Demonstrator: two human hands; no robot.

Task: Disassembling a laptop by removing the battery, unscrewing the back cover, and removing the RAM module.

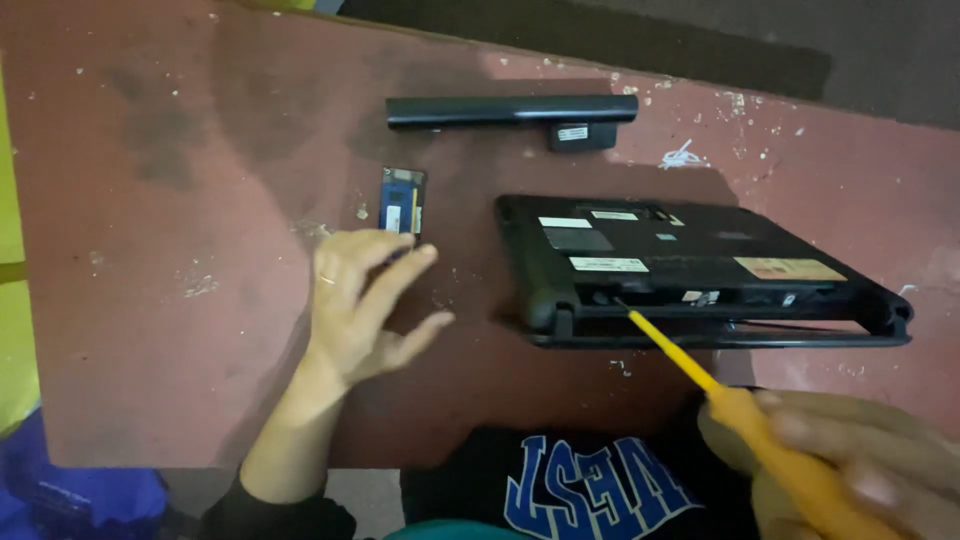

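A black laptop (700,265) lies upside down on the reddish table (200,200), its battery bay open toward me. My right hand (850,465) grips an orange-handled screwdriver (740,410) whose tip rests at the laptop's near edge. My left hand (365,300) hovers over the table with fingers spread, holding nothing, just below a small blue memory module (403,200). A long black battery (510,112) lies farther back.
A small white twist of wire (682,157) lies beyond the laptop. The table surface is stained and speckled with white flecks. Yellow and blue cloth (40,480) sits at the left edge. My dark shirt (580,480) is below.
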